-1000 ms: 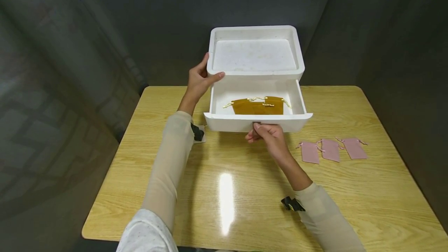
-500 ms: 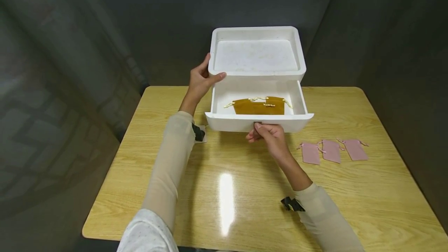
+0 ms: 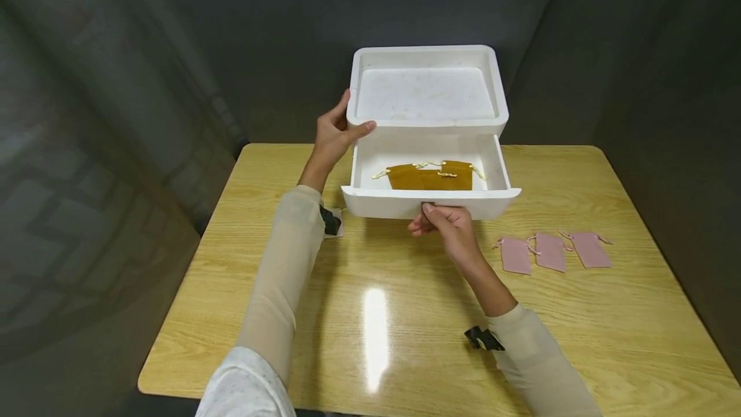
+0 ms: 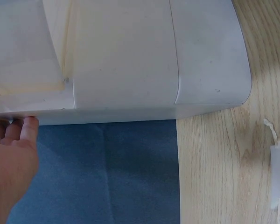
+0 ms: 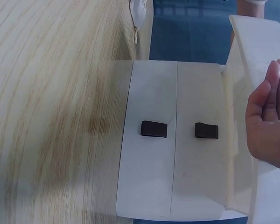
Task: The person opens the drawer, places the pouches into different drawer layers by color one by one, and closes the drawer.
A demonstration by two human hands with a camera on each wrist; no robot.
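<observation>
A white box (image 3: pixel 428 127) with an open tray on top stands at the table's far middle. Its top drawer (image 3: pixel 382 202) is pulled out, and mustard-brown drawstring pouches (image 3: pixel 428 177) lie inside. My left hand (image 3: pixel 349 121) grips the box's upper left corner, thumb across the front rim. In the left wrist view its fingertips (image 4: pixel 27 127) touch the box's (image 4: pixel 126 60) edge. My right hand (image 3: pixel 426 217) pinches a small dark pull tab at the middle of the drawer front. The right wrist view shows this hand (image 5: pixel 268 121) beside the pulled drawer, with two dark tabs (image 5: pixel 154 129) on the lower fronts.
Three pink drawstring pouches (image 3: pixel 550 251) lie in a row on the wooden table (image 3: pixel 376 314), right of the drawer. A small white tag (image 3: pixel 336 222) lies by my left forearm. Dark walls close in behind and at both sides.
Both hands and the drawer keep their places. Only the view has shifted slightly.
</observation>
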